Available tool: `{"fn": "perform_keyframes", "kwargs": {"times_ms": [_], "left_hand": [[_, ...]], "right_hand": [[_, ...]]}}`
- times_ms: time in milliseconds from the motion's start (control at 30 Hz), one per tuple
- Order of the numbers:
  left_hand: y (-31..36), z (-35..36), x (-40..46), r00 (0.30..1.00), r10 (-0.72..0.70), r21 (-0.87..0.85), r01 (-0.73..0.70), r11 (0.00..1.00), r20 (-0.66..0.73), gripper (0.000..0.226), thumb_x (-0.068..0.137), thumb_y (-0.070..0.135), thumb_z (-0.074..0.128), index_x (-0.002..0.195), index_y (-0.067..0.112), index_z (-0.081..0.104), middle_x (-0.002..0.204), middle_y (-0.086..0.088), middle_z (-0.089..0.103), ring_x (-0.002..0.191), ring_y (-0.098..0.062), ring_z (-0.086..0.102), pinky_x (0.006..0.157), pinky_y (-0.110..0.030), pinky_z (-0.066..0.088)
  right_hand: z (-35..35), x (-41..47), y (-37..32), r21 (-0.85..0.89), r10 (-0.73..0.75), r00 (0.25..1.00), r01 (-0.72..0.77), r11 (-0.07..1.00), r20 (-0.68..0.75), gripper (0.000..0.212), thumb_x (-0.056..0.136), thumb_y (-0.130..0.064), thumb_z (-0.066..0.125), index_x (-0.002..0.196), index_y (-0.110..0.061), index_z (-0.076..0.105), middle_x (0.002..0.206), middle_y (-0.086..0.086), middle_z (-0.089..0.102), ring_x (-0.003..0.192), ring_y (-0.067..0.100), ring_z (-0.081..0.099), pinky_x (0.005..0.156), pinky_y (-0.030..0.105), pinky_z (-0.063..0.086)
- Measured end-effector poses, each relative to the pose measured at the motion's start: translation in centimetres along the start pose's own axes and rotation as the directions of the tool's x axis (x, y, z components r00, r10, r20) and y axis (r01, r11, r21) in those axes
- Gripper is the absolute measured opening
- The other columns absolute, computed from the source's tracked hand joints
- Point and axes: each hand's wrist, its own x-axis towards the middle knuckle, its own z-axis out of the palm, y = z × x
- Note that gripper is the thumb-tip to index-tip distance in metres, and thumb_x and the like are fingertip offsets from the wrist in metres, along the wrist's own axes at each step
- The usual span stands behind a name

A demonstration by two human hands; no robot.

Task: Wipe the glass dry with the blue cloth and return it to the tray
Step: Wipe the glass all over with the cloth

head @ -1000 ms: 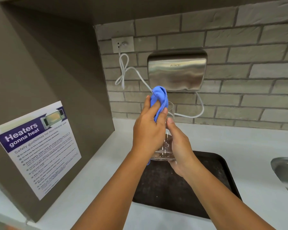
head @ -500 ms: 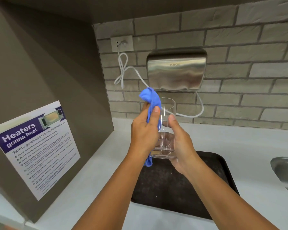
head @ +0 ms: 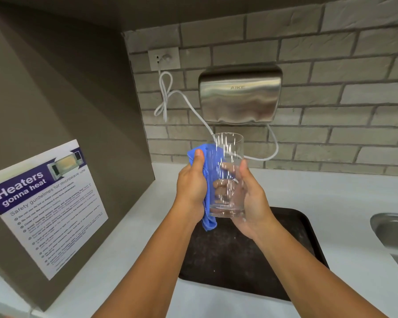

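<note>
A clear drinking glass (head: 228, 157) is held upright in the air above the dark tray (head: 251, 260). My right hand (head: 251, 200) grips its lower right side, fingers wrapped behind it. My left hand (head: 191, 189) holds the blue cloth (head: 206, 171) pressed against the left outer wall of the glass. One end of the cloth hangs below the hand. The glass has nothing inside it. The tray lies flat on the white counter (head: 331, 198) with nothing on it.
A steel hand dryer (head: 239, 97) hangs on the brick wall just behind the glass, its white cord (head: 166, 97) looping to a socket. A grey cabinet side with a microwave safety poster (head: 46, 203) stands at left. A steel sink (head: 393, 235) is at right.
The cloth has come out of the glass mouth and slid down to the left outer side. My left hand dropped lower; the glass rim is now uncovered.
</note>
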Motion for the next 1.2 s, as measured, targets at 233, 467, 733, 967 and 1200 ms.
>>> {"fn": "perform_keyframes", "kwargs": {"times_ms": [233,467,733,967,1200], "left_hand": [[-1.2,0.3,-0.4,0.971,0.192,0.110,-0.178,0.978,-0.144,0.045,0.098,0.050,0.042,0.074,0.013,0.053,0.056,0.006,0.053,0.053,-0.009,0.050,0.055,-0.027,0.045],[-1.5,0.8,-1.7,0.914,0.403,0.316,-0.398,0.861,0.052,0.041,0.098,0.050,0.042,0.075,0.019,0.056,0.053,0.011,0.052,0.052,-0.002,0.052,0.052,-0.014,0.043],[-1.7,-0.5,-0.7,0.984,0.176,0.146,-0.176,0.974,0.014,0.050,0.098,0.047,0.046,0.094,0.003,0.068,0.089,-0.024,0.072,0.082,-0.038,0.072,0.065,-0.039,0.061],[-3.0,-0.4,-0.6,0.989,0.133,0.160,-0.120,0.980,-0.072,0.047,0.099,0.047,0.042,0.093,0.009,0.067,0.075,-0.016,0.071,0.065,-0.021,0.067,0.067,-0.033,0.060],[-1.9,0.1,-0.8,0.944,0.331,0.314,-0.313,0.897,-0.004,0.051,0.099,0.049,0.041,0.080,0.005,0.059,0.059,-0.008,0.061,0.052,-0.019,0.058,0.054,-0.030,0.053]], "right_hand": [[0.7,0.7,0.7,-0.293,-0.147,0.946,0.059,0.954,-0.288,0.036,0.097,-0.054,0.056,0.101,-0.022,0.071,0.095,0.008,0.076,0.083,0.026,0.073,0.078,0.041,0.060],[1.3,0.0,0.5,-0.324,-0.113,0.972,0.042,0.945,-0.204,0.058,0.072,-0.069,0.072,0.106,-0.022,0.068,0.096,0.005,0.075,0.070,0.014,0.073,0.068,0.035,0.058],[0.5,-0.3,-0.3,-0.066,-0.025,0.997,0.020,0.998,-0.075,0.077,0.069,-0.068,0.067,0.119,-0.009,0.070,0.094,0.014,0.076,0.082,0.026,0.074,0.067,0.039,0.061],[0.4,0.2,0.8,-0.269,-0.079,0.973,0.019,0.963,-0.216,0.036,0.094,-0.055,0.057,0.102,-0.024,0.073,0.083,0.004,0.072,0.079,0.022,0.071,0.077,0.038,0.060],[0.9,0.3,0.8,-0.266,-0.056,0.988,0.016,0.964,-0.143,0.081,0.051,-0.068,0.083,0.111,-0.016,0.067,0.096,0.009,0.076,0.079,0.024,0.073,0.077,0.044,0.061]]}}
